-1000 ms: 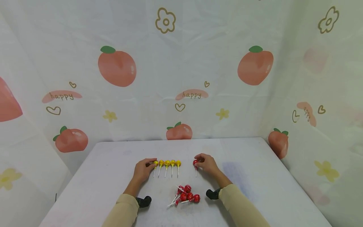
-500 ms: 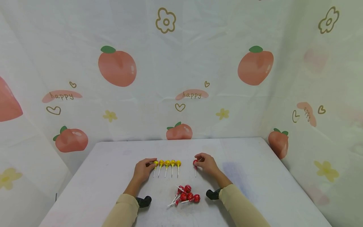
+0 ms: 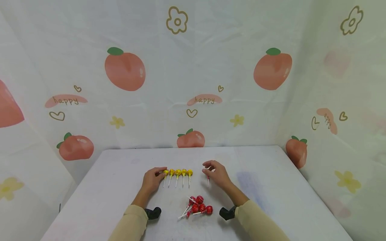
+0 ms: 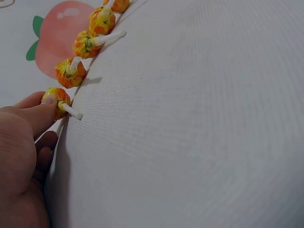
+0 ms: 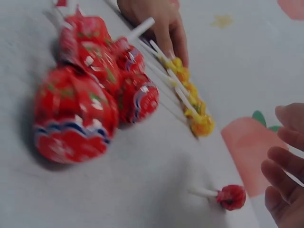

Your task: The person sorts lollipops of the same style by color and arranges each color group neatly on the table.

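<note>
My left hand (image 3: 151, 180) pinches the yellow lollipop (image 4: 61, 100) at the left end of a row between thumb and finger. Several more yellow lollipops (image 3: 178, 172) lie side by side to its right, sticks toward me. To the right of that row, my right hand (image 3: 220, 174) is held over a single red lollipop, its fingers parted and holding nothing. The right wrist view shows this red lollipop (image 5: 232, 197) lying on the table, apart from the fingers. From the head, the hand hides most of its candy and only the stick shows plainly.
Nearer to me, between the forearms, is a loose pile of red lollipops (image 3: 199, 208) with sticks pointing different ways. They lie on a white table (image 3: 126, 187). A white curtain (image 3: 193, 40) printed with peaches hangs behind and beside it.
My right hand has let go of the single red lollipop and risen slightly, a little to the left, its fingers spreading. The left hand and the yellow row stay in place.
</note>
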`<state>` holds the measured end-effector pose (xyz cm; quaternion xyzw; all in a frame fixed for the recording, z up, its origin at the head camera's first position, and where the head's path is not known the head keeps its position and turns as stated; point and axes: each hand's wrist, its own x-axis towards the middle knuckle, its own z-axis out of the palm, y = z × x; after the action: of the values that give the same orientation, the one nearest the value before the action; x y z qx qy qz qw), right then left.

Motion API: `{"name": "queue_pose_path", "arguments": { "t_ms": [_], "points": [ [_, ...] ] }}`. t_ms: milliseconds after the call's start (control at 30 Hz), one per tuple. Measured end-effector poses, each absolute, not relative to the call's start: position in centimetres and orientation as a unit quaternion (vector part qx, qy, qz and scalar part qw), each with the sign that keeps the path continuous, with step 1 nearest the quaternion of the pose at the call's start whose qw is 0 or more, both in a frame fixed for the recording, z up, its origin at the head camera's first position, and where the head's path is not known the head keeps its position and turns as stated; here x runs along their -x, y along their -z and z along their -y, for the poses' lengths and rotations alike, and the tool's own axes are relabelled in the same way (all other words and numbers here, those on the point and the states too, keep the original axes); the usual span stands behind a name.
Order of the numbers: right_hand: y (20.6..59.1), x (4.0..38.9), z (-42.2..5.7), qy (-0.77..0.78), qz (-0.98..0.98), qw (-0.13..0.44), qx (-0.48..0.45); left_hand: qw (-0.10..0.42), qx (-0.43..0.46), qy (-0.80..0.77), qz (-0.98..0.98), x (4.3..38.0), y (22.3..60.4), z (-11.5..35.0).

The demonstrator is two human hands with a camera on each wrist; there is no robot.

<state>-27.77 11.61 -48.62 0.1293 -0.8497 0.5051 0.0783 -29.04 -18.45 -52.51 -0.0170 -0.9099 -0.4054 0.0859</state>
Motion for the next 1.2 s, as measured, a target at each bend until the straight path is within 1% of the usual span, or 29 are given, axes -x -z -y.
{"name": "queue_pose_path", "arguments": {
  "t_ms": [133, 300, 500, 700, 800, 1200],
  "points": [
    [48.5, 26.5, -11.3, -0.501, 0.853, 0.038, -0.14, 0.087, 0.021, 0.402, 0.911, 29.1, 52.6, 18.5],
    [49.2, 25.2, -11.3, -0.485, 0.856, -0.013, -0.176, 0.084, 0.02, 0.403, 0.911, 29.2, 52.6, 18.5],
    [49.9, 24.0, -11.5, -0.468, 0.86, -0.061, -0.197, 0.083, 0.017, 0.404, 0.911, 29.1, 52.6, 18.5],
    [50.6, 23.1, -11.7, -0.453, 0.858, -0.084, -0.226, 0.082, 0.015, 0.407, 0.91, 29.0, 52.6, 18.5],
    [50.9, 22.9, -11.7, -0.449, 0.86, -0.097, -0.222, 0.08, 0.014, 0.409, 0.909, 29.1, 52.6, 18.5],
    [51.3, 22.5, -11.6, -0.437, 0.861, -0.106, -0.237, 0.082, 0.013, 0.41, 0.908, 29.2, 52.7, 18.5]
  ]
}}
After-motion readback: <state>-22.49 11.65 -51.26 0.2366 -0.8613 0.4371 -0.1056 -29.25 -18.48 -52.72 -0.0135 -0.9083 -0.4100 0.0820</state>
